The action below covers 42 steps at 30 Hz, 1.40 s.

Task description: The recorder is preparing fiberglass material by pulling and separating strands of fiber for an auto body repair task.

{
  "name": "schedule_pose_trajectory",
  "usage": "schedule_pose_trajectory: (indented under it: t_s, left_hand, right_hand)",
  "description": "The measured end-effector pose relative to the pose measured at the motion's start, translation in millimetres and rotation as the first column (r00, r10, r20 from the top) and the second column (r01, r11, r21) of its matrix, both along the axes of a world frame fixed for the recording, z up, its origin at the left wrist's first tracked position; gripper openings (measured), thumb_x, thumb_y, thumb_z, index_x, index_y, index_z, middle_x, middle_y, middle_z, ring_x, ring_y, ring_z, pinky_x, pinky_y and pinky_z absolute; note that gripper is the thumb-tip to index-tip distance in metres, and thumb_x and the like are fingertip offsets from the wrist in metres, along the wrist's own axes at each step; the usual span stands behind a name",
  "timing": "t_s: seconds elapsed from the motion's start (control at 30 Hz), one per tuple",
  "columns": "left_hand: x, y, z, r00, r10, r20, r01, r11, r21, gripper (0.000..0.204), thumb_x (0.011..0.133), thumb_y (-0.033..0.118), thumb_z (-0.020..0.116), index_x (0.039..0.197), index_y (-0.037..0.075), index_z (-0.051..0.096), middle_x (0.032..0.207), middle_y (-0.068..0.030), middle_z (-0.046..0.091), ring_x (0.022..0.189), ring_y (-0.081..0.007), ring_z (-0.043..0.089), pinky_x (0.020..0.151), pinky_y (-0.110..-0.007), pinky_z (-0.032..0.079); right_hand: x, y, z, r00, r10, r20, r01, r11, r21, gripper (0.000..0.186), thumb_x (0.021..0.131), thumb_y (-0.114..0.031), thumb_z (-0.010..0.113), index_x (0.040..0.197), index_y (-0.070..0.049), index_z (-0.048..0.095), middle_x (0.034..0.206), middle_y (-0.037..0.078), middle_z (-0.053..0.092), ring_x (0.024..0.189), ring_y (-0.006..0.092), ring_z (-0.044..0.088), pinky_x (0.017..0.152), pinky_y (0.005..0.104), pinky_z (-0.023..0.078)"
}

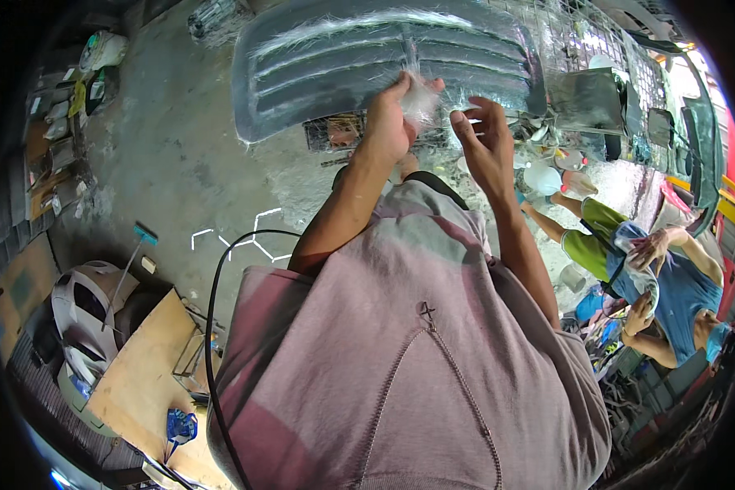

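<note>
My left hand point(390, 122) is closed on a tuft of white glass fibre strands point(421, 101), loose and wispy at the edges. Just to its right, my right hand point(488, 139) is raised with fingers bent and thumb apart from them; I make out nothing held in it, though fine strands show near its fingertips. Beyond both hands lies a dark grey louvred panel point(327, 85) with long slots. More white fibres point(359, 26) lie along its far slot and down its middle rib.
Wire mesh point(559, 37) stretches beyond the panel's right side. White round containers point(541, 177) stand on the floor at right. A co-worker in a blue shirt point(665, 286) handles a pale cloth-like thing nearby. A plywood sheet point(143, 371) and a light moulded shell point(86, 314) are at lower left.
</note>
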<state>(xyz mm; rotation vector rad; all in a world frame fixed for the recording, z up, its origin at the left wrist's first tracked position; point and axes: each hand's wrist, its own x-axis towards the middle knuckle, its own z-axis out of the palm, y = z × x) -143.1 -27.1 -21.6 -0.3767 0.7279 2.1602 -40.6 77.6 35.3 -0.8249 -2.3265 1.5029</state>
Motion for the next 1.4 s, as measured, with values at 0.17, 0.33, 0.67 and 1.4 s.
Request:
schedule_pose_trajectory:
  t_s: [0.17,0.33,0.67,1.4]
  left_hand:
    - [2.1,0.3,6.9,0.995,-0.082,0.065,0.079,0.996,0.049,0.032,0.100,0.026,0.040,0.102,0.000,0.059,0.106,-0.0166,0.067,0.099,-0.0258,0.061,0.091,-0.037,0.049]
    - [-9.6,5.1,-15.5,0.964,0.001,0.266,-0.037,0.991,0.130,0.010,0.090,0.009,0.040,0.083,0.007,0.048,0.064,-0.0025,0.043,0.084,-0.0298,0.062,0.076,-0.042,0.051]
    - [-45.1,-29.7,-30.0,0.988,-0.014,-0.156,0.018,1.000,0.024,0.043,0.100,0.043,0.044,0.105,0.003,0.057,0.096,-0.0161,0.067,0.103,-0.0318,0.062,0.088,-0.044,0.049]
    - [-0.1,-8.8,35.7,0.993,-0.043,0.114,0.036,0.997,0.063,0.033,0.102,0.033,0.040,0.096,0.004,0.054,0.084,-0.0117,0.061,0.100,-0.0307,0.063,0.089,-0.040,0.050]
  right_hand:
    - [-16.0,4.5,-18.9,0.929,0.331,0.166,-0.314,0.942,-0.119,0.020,0.092,-0.014,0.051,0.088,0.004,0.057,0.068,0.011,0.054,0.063,0.0151,0.050,0.060,0.0324,0.043]
    - [-11.1,-11.6,-32.8,0.972,0.225,0.069,-0.217,0.970,-0.107,0.021,0.092,-0.016,0.049,0.087,0.003,0.056,0.065,0.012,0.051,0.060,0.0153,0.050,0.058,0.0327,0.043]
    - [11.2,-5.1,15.1,0.982,0.110,-0.154,-0.157,0.929,-0.335,0.033,0.103,-0.022,0.045,0.078,-0.001,0.054,0.070,0.000,0.052,0.068,0.0094,0.052,0.066,0.0249,0.043]
    - [-11.5,-2.9,-20.7,0.969,0.248,0.007,-0.215,0.853,-0.475,0.019,0.099,-0.019,0.053,0.094,-0.002,0.060,0.079,-0.005,0.053,0.072,0.0042,0.045,0.065,0.0212,0.038]
